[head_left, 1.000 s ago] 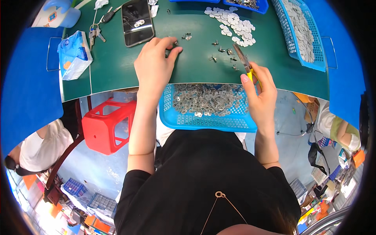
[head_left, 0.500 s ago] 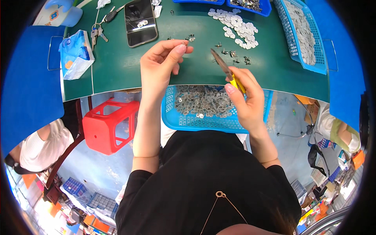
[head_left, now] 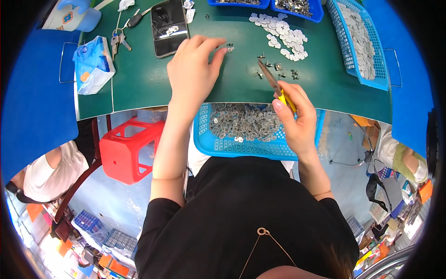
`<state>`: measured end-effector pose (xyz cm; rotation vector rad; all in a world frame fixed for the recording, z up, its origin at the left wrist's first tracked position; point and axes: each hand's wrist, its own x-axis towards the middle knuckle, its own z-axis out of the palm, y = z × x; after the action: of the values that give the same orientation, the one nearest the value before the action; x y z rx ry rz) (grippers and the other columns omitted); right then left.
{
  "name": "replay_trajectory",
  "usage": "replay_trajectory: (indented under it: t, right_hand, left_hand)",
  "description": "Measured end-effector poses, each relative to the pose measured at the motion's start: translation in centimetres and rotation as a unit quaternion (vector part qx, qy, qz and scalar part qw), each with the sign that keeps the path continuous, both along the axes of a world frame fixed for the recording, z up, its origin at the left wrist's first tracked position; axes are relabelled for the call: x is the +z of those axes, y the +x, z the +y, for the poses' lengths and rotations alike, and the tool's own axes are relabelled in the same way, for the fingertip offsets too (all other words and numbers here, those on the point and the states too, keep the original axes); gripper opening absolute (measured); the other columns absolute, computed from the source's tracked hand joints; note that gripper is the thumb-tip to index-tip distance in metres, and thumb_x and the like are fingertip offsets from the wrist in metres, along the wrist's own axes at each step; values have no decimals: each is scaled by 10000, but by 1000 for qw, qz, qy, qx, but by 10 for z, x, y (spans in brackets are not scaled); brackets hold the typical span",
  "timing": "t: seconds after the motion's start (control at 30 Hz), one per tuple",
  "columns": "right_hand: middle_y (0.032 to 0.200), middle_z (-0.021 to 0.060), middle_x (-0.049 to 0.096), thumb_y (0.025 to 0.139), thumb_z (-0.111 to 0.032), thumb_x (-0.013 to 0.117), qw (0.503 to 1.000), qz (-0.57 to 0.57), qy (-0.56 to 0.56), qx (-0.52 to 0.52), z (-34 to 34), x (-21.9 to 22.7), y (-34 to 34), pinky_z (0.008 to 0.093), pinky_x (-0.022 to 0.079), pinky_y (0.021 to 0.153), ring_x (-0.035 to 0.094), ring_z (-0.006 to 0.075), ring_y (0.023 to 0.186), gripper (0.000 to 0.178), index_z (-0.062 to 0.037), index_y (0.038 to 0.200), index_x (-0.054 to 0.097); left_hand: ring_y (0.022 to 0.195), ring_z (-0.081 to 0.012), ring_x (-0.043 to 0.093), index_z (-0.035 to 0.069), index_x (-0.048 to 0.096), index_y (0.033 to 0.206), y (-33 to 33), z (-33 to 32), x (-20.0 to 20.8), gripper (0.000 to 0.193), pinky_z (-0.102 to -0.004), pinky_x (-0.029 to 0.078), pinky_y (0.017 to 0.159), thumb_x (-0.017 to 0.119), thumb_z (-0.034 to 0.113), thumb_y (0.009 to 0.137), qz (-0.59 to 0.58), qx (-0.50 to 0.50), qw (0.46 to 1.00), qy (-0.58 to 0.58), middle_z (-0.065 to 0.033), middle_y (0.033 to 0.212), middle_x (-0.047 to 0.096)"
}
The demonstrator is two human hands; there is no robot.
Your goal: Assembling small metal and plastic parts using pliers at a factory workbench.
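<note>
Left hand [head_left: 196,65] is over the bench [head_left: 139,88], thumb and index fingers narrowly parted, with a small shiny part [head_left: 230,48] right at the tips. Can't tell if they touch it. Right hand [head_left: 298,116] has its fingers wrapped around a yellow-handled tool [head_left: 277,88] over the front edge, its tip near some loose metal parts [head_left: 278,66] farther in.

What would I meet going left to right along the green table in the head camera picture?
Tissue pack → keys → phone → left hand → yellow-handled tool → light-blue basket at the table's right end.
</note>
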<state>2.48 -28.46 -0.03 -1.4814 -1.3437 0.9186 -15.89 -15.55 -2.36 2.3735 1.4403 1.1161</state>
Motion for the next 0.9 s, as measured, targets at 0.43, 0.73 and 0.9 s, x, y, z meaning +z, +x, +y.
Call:
replay_trajectory:
  t: [0.43, 0.73, 0.9]
  right_hand:
    - [945, 75, 546, 831, -61, 608, 999, 8, 31, -9, -1, 2, 5, 217, 398, 666, 500, 108, 772, 325, 52, 1132, 558]
    - [986, 90, 556, 850, -48, 574, 1000, -2, 26, 0, -5, 2, 6, 226, 417, 752, 530, 126, 856, 318, 57, 1149, 544]
    - [989, 91, 559, 855, -53, 575, 1000, -5, 23, -3, -5, 3, 6, 224, 418, 753, 532, 121, 858, 320, 55, 1154, 543]
  left_hand:
    - [715, -198, 626, 170, 682, 873, 8, 54, 4, 92, -306, 481, 610, 639, 222, 810, 184, -72, 978, -64, -10, 821, 629]
    - [759, -202, 615, 139, 666, 890, 13, 59, 6, 91, -317, 495, 669, 632, 188, 822, 175, -199, 962, -68, -26, 863, 616]
    - [785, -170, 604, 149, 680, 939, 14, 61, 10, 121, -295, 489, 661, 640, 145, 825, 147, -178, 972, -37, -42, 858, 627]
